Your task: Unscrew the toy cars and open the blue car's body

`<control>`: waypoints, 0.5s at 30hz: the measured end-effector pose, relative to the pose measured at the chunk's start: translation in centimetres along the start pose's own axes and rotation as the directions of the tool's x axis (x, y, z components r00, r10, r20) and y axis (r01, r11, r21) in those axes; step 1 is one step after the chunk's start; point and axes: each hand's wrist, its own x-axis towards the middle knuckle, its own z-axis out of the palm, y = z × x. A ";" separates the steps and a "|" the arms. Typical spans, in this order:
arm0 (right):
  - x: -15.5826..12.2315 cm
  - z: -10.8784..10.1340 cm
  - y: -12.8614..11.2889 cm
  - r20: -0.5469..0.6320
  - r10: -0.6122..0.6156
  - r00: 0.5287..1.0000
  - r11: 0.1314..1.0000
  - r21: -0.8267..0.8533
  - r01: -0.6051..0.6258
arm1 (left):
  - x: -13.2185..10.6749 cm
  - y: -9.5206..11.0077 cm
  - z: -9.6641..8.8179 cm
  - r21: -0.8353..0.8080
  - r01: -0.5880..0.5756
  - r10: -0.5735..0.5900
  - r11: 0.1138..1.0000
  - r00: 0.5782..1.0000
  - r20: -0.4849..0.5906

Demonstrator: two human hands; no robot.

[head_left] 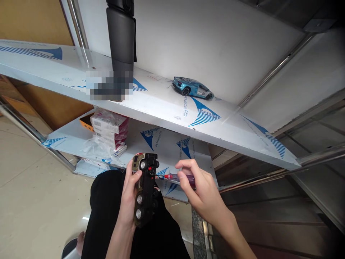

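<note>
1. Black trousers (113, 212) are seen nearest, under the hands.
2. Left hand (129, 187): grip is clenched around a black-and-olive toy truck (147, 189), which is held above the lap.
3. Right hand (201, 183): grip is pinched on a purple-handled screwdriver (187, 180); its tip is brought to the truck, contact unclear.
4. A blue toy sports car (192, 88) is placed on the upper shelf (156, 104).
5. Stacked boxes (109, 126) are kept on the lower shelf (164, 144).
</note>
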 end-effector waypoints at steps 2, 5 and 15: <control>0.0 -0.1 -0.1 0.026 0.034 0.999 0.999 -0.006 -0.034 | 0.1 0.0 0.0 0.006 -0.003 0.003 1.000 1.000 0.001; -0.1 -0.1 -0.2 0.075 0.006 0.997 1.000 -0.025 -0.004 | 0.2 0.1 -0.2 0.016 -0.005 0.005 1.000 1.000 -0.011; -0.2 0.0 0.0 0.013 0.031 0.999 0.999 -0.010 -0.031 | -0.1 -0.1 -0.3 0.013 -0.007 0.006 1.000 1.000 0.031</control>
